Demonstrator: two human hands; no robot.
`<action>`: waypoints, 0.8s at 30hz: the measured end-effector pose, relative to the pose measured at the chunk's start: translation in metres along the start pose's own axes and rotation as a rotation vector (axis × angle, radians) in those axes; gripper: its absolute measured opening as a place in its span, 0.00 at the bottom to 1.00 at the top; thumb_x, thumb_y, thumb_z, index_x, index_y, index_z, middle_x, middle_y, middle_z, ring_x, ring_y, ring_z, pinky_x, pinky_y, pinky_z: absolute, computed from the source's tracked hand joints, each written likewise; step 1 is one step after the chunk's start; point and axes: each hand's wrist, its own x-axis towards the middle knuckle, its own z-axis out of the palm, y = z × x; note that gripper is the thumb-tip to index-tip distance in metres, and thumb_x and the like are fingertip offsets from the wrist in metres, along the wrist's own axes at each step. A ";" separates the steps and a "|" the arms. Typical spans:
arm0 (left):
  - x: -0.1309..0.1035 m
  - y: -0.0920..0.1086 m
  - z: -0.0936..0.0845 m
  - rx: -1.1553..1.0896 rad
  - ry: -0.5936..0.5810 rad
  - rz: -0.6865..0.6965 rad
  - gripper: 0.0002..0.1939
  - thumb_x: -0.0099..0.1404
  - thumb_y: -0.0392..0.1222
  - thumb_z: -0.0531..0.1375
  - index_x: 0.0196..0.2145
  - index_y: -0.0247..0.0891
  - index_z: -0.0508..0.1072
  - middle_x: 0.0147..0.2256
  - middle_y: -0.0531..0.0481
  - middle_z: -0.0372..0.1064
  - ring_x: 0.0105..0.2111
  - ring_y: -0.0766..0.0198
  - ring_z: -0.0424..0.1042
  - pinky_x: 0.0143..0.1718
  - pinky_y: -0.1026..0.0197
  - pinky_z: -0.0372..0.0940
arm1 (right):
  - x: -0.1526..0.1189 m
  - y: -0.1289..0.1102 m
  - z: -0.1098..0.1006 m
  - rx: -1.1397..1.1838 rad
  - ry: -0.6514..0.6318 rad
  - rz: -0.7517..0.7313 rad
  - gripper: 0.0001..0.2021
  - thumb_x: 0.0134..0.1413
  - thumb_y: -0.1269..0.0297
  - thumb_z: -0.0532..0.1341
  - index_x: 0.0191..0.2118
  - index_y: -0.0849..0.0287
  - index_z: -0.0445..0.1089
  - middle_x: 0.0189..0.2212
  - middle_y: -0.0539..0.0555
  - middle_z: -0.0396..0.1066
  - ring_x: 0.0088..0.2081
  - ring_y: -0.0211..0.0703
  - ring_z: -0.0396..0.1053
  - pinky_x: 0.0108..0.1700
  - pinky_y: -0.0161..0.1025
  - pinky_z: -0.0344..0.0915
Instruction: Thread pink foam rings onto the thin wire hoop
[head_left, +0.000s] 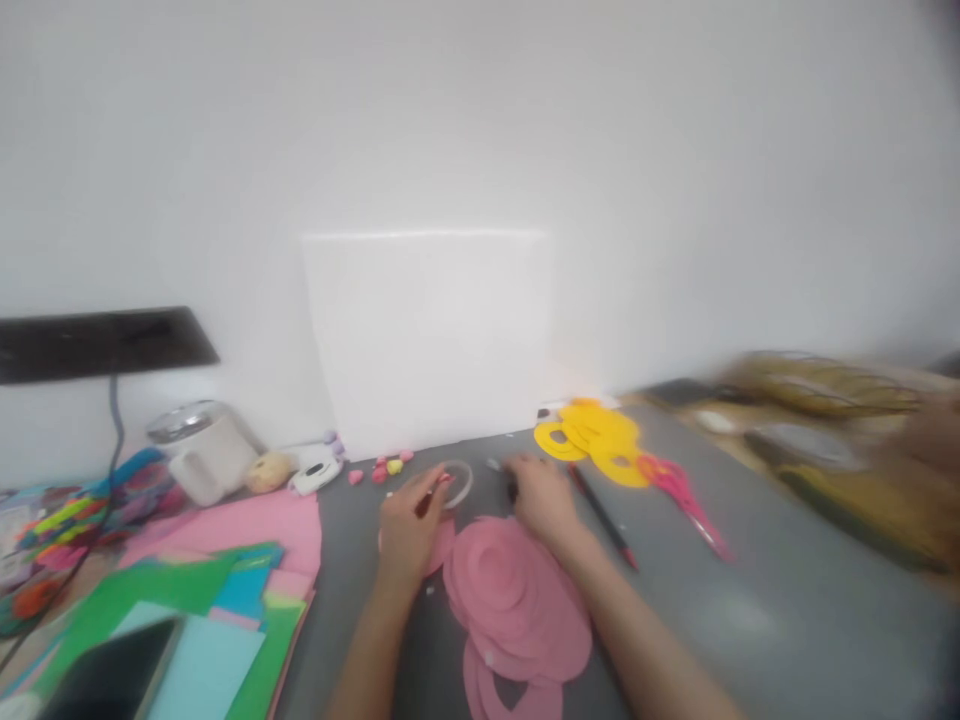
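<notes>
My left hand [411,520] is closed in a pinch at the near left edge of a pale roll of tape [466,484]. Under that hand lies a pink paper piece [442,548]. My right hand [541,492] is curled low over the grey table [660,620]; a small dark thing shows under its fingers, too blurred to name. A small whitish bit [493,464] lies by its fingertips. Between my forearms rests a pile of pink paper circles and rings [517,610]. Just right of my right hand lies a dark pencil [604,515] with a red end.
Yellow paper rings [600,435] and pink scissors [686,505] lie on the right. A white board [427,340] leans against the wall. Small heart-shaped pieces [380,470] sit before it. Coloured sheets [202,660], a phone [112,675] and a white mug [206,455] stand left.
</notes>
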 end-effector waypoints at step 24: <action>0.002 0.026 -0.008 -0.561 -0.250 -0.512 0.18 0.51 0.46 0.64 0.38 0.34 0.77 0.36 0.43 0.77 0.35 0.51 0.75 0.30 0.55 0.73 | 0.020 -0.004 0.013 -0.017 0.123 0.070 0.09 0.57 0.63 0.54 0.38 0.52 0.72 0.37 0.54 0.73 0.35 0.43 0.71 0.32 0.36 0.57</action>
